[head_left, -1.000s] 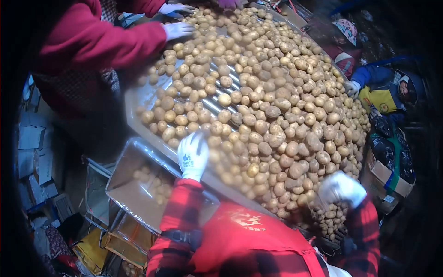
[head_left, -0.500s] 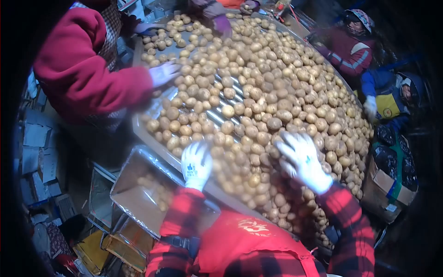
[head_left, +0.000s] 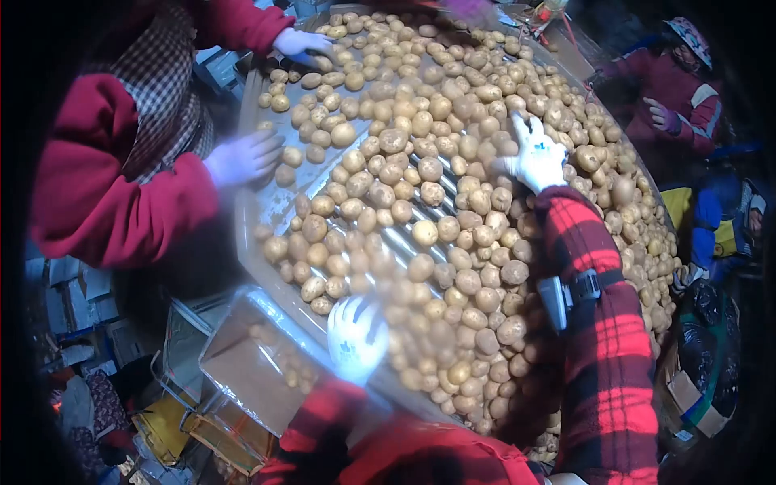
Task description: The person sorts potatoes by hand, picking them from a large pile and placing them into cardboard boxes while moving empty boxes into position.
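Observation:
Potatoes (head_left: 489, 279) cover most of a large metal sorting table (head_left: 271, 279), some lying on a slatted grate (head_left: 396, 242) in its middle. My left hand (head_left: 356, 338), in a white glove, is at the table's near left edge. Its fingers are stretched out against the nearest potatoes, and I see nothing held. Farther out, my right hand (head_left: 535, 158), in a white glove too, reaches across the heap. Its fingers are spread over potatoes, touching them from above; what lies under the palm is hidden.
A lined box (head_left: 246, 364) with some potatoes stands below the table's left edge. One co-worker's gloved hands (head_left: 246, 158) work at the left. More people (head_left: 671, 97) stand at the right. A carton with black bags (head_left: 699, 347) sits at the far right. Flattened cartons (head_left: 77, 283) lie left.
My right hand has moved far forward over the heap. My left hand has shifted slightly right and nearer to me. Potatoes around the grate have shifted, and the view has moved a little.

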A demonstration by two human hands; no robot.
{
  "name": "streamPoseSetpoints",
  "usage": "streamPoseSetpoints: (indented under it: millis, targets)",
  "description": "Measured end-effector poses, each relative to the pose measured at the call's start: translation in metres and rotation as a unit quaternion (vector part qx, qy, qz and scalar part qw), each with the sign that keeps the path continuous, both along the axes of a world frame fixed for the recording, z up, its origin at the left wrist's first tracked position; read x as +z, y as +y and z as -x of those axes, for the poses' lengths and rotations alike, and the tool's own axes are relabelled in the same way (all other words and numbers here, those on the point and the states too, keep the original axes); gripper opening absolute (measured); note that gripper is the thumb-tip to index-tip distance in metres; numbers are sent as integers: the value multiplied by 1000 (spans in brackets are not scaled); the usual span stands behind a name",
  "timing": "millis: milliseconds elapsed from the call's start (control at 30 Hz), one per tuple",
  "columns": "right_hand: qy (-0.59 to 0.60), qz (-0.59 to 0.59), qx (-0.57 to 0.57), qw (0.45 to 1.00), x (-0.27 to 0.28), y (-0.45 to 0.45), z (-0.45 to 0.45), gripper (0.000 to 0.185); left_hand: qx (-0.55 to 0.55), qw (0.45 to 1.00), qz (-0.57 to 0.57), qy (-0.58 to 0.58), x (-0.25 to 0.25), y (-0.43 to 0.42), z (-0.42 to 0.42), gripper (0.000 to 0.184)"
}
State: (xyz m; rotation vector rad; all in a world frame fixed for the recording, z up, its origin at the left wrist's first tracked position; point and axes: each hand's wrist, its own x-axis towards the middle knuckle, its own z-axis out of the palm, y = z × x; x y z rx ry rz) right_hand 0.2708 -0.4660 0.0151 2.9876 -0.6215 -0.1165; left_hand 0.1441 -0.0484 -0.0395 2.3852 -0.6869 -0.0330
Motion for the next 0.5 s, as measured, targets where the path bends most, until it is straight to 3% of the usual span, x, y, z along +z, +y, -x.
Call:
streamPoseSetpoints:
  millis: [67,167,267,300,367,467,500]
  targets:
    - [-82,-62,-8,995,-23,0,-19,89,3,1000,-5,-11,-2,-1,1,33]
    - [-115,-32,25,993,-20,32,-25,77,-2,1000,-8,-11,-1,-1,0,34]
    - [-95,-97,50,989,-18,43,-14,58,0,1000,-3,-4,6,-4,-1,33]
    - [-112,-101,91,984,-17,54,-8,52,2,1000,-1,-4,5,-4,-1,33]
    - [-31,-81,193,977,4,98,4,46,4,1000,-11,-2,3,-3,0,34]
    - [-49,-194,283,938,-6,131,17,40,-7,1000,-12,10,4,-1,-1,36]
    - [-69,-166,303,936,-5,135,2,37,-5,1000,-9,9,3,-1,0,36]
